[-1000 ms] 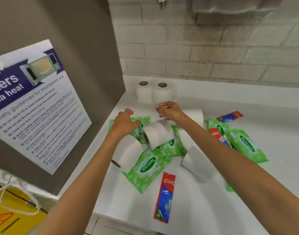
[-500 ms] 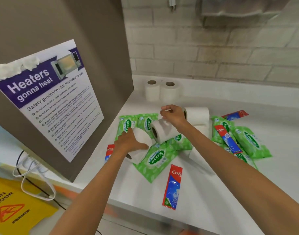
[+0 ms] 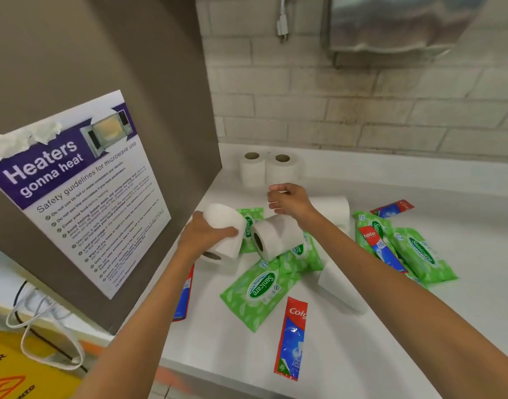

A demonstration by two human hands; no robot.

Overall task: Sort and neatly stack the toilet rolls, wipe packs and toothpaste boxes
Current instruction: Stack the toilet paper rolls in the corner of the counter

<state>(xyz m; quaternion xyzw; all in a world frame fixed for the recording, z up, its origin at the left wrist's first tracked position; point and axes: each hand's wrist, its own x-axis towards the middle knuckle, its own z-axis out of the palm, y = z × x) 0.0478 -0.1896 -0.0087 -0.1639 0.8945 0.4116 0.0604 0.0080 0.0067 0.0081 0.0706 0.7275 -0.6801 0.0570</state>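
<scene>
A plain white toilet roll (image 3: pixel 226 226), tilted, is sitting in the left hand (image 3: pixel 202 239), whose fingers are curling round it above the left edge of the table (image 3: pixel 232 355). A second roll (image 3: pixel 278 237) is lying on green Sanicare wipe packs (image 3: pixel 260 292). The right hand (image 3: pixel 290 201) is hovering over it, fingers loosely bent; whether they are pinching anything is unclear.

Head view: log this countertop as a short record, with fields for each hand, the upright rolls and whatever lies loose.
left hand: grips a tilted toilet roll
right hand: fingers curled, above a lying roll that rests on wipe packs; grip unclear
upright rolls: two, side by side at the back corner
loose: wipe packs and toothpaste boxes scattered on the counter, unsorted
</scene>
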